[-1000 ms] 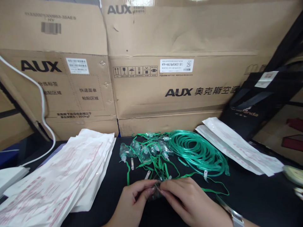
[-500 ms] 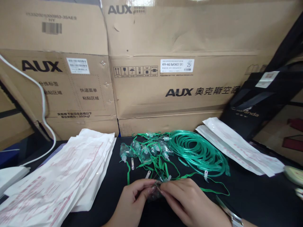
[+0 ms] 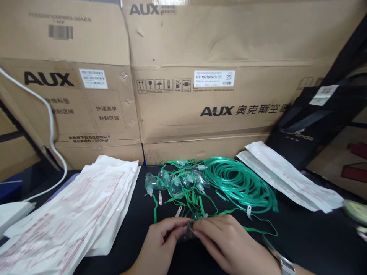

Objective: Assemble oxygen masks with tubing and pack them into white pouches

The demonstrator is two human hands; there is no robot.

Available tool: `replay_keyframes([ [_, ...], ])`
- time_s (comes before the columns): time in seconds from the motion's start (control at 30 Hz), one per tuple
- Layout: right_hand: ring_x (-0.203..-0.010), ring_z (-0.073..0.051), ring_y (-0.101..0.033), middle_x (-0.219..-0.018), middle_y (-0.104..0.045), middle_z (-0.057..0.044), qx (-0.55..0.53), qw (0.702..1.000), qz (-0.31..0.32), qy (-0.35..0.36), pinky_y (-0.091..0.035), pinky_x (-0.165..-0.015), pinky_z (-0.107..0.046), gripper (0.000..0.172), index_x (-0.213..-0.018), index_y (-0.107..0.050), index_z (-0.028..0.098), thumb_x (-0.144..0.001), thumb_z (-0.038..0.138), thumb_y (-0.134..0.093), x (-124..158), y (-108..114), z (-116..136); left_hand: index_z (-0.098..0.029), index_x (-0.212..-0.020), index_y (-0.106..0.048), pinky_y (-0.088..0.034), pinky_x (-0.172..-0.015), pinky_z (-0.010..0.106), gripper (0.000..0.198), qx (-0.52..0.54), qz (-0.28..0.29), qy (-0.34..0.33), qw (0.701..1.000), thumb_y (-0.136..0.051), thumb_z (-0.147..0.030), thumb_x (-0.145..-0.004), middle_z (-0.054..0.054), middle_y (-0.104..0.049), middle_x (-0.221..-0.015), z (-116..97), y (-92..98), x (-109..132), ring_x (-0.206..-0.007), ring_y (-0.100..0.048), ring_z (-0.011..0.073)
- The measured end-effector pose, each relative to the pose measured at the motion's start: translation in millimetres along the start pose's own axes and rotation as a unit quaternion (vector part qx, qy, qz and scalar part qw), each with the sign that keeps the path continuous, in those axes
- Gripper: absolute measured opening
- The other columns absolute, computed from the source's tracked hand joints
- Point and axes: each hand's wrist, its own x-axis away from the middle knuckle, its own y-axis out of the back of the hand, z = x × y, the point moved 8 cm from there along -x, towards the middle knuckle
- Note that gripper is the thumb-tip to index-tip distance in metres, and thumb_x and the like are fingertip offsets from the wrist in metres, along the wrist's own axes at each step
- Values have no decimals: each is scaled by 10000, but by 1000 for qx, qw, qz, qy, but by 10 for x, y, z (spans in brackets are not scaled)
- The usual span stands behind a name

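Near the front of the black table, both hands meet over a clear oxygen mask (image 3: 187, 236) with a green strap (image 3: 259, 230) trailing off to the right. My left hand (image 3: 160, 240) pinches the mask's edge between thumb and forefinger. From the other side my right hand (image 3: 226, 236) pinches the same edge, fingers curled and touching it. The exact spot between the fingertips is mostly hidden. Just beyond lie several more clear masks (image 3: 175, 188) with tangled green straps. Beside them rests a coil of green tubing (image 3: 241, 185).
White printed pouches (image 3: 74, 206) are stacked at left, and more pouches (image 3: 289, 179) lie at right. Small metal nose strips (image 3: 160, 198) are scattered about. Large cardboard boxes (image 3: 212, 133) stand behind, with a black bag (image 3: 304, 126) and a white cable (image 3: 53, 126) at the sides.
Both hands stay at the mask with hardly any movement. The view has shifted very slightly.
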Motion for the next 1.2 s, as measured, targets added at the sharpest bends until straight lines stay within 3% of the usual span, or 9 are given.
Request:
replay_keyframes([
  [0.43,-632,-152,-602,-731,-633,-34,-19,1000,-8,-20,-424,-597,-249,247,-912,-548,182,-889,140,-305,23,-26,3,-252,-874,-722,-507,-769,245,215,-15,19,-6,1000,-549,-184,-766,6,-745,-874,-38,-37,8,-825,-667,179],
  [0.57,-652,-140,-598,-768,-639,-20,-80,994,2,-68,-422,-604,-242,196,-911,-522,202,-896,173,-328,21,-30,-74,-222,-849,-730,-496,-767,266,184,20,19,29,999,-576,-200,-750,24,-746,-847,21,-33,-21,-815,-660,190],
  [0.77,-626,-116,-557,-749,-616,21,-180,974,36,-132,-407,-581,-223,174,-889,-492,232,-915,225,-320,18,-99,-212,-168,-858,-733,-486,-653,261,195,139,82,101,982,-642,-267,-717,46,-741,-715,109,-158,-73,-670,-646,169],
  [1.2,-661,-125,-562,-771,-626,20,-174,974,75,-127,-398,-616,-234,187,-888,-507,244,-906,221,-322,14,-113,-172,-188,-801,-742,-485,-656,253,146,139,72,99,983,-654,-242,-698,26,-743,-695,91,-147,-56,-672,-644,160],
])
